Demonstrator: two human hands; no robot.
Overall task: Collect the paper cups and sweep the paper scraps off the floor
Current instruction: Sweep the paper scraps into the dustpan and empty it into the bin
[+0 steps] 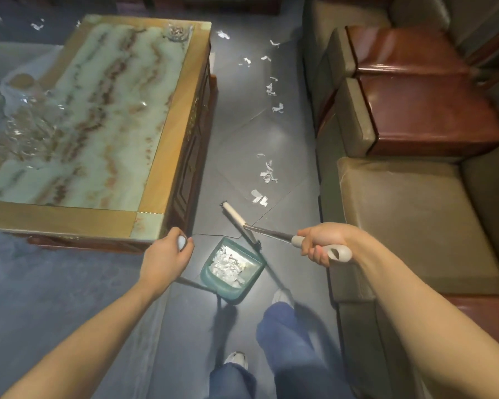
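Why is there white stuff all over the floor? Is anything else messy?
Torn paper scraps lie strewn in a trail along the floor between the table and the sofas, not yet swept up. More sit in the dustpan. Crumpled clear plastic also slumps over the table's left edge.

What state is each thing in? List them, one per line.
Dustpan: on the floor, holding scraps.
Broom: head low by the dustpan, handle gripped.
Left hand: grips the dustpan's handle top.
Right hand: grips the broom handle.
Floor scraps: unswept, strewn between table and sofa.
Table: clear plastic lying on its far left.
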